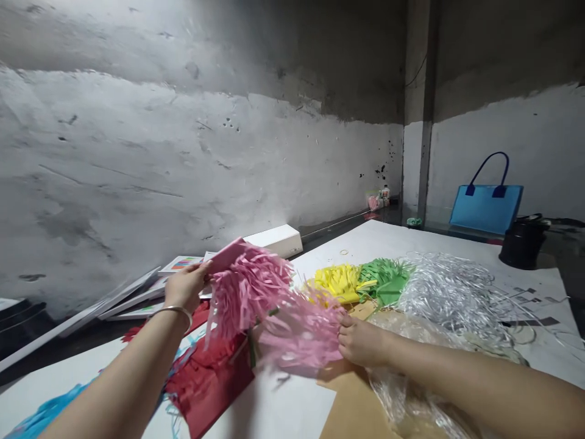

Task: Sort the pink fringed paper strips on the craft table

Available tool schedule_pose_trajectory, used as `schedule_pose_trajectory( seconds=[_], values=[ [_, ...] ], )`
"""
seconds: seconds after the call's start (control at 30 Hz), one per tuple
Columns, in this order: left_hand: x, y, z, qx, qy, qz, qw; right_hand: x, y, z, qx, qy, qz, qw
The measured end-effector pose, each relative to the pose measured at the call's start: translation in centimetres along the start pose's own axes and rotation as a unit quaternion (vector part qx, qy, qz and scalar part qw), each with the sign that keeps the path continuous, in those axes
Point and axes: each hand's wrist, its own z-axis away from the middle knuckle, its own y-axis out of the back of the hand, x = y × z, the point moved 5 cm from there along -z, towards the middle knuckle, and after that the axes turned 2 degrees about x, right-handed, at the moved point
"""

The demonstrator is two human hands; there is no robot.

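Pink fringed paper [249,280] hangs from my left hand [185,288], whose fingers are closed on its uncut upper edge; a bangle circles that wrist. A second bunch of pink fringe [299,332], smeared by motion, is gripped in my right hand [359,341]. I cannot tell whether the two pink parts are one piece. Below them lies red fringed paper [212,381] on the white board [274,408]. Yellow fringe [339,280], green fringe [386,277] and a heap of silvery strips [450,292] lie beyond my right hand.
Blue fringe [50,411] lies at the near left. Brown paper [356,402] and clear plastic [402,390] are under my right forearm. A white box [274,241] stands by the wall. At the far right are a blue bag [485,208] and a black container [523,244].
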Motion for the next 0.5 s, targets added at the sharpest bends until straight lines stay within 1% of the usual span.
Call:
schedule_pose_trajectory(
  seconds=[0.07,0.13,0.2,0.23,0.3,0.37,0.43,0.5],
  values=[
    [0.6,-0.5,-0.2,0.015,-0.005,-0.005,1.000,-0.2,0.5,1.1,0.016,0.000,-0.008,1.000],
    [0.4,-1.7,0.4,0.014,-0.020,-0.032,0.999,-0.2,1.1,1.6,0.030,-0.009,-0.015,0.999],
    [-0.7,-3.5,1.9,-0.005,-0.032,-0.086,0.996,-0.1,1.9,1.8,0.046,-0.024,-0.022,0.998],
    [-1.6,-4.5,3.0,-0.024,-0.038,-0.118,0.992,0.0,2.3,1.7,0.055,-0.032,-0.026,0.998],
    [-3.5,-6.6,5.8,-0.080,-0.052,-0.177,0.979,0.1,3.1,1.6,0.076,-0.047,-0.037,0.995],
    [-4.8,-8.3,9.4,-0.146,-0.083,-0.208,0.963,0.2,4.0,1.6,0.097,-0.060,-0.046,0.992],
    [-4.6,-9.0,13.7,-0.189,-0.135,-0.214,0.949,0.1,4.9,1.6,0.116,-0.072,-0.051,0.989],
    [-2.9,-9.1,18.4,-0.222,-0.197,-0.201,0.933,-0.5,6.2,1.7,0.135,-0.081,-0.054,0.986]
  ],
)
